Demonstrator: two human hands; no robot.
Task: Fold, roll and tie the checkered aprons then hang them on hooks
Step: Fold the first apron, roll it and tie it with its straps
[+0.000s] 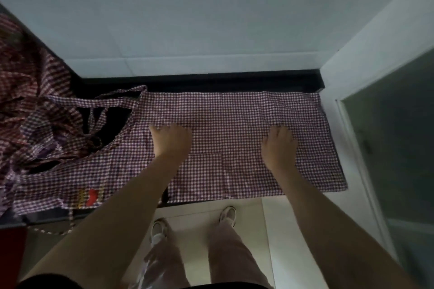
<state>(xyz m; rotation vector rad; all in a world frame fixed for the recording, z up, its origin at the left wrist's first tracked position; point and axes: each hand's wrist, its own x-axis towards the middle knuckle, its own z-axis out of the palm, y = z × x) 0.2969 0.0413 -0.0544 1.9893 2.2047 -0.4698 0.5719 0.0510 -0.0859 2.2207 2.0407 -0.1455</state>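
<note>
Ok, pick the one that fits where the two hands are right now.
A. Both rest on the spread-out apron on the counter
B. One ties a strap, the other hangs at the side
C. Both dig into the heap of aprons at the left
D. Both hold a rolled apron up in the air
A: the left hand and the right hand both lie on the checkered apron, spread flat on the counter.

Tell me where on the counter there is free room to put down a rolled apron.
Little room. The spread apron under the left hand and right hand covers the counter to the right wall. Bare: a dark strip behind it along the back wall, and a dark gap among the straps. The left is crowded with a pile of aprons.
</note>
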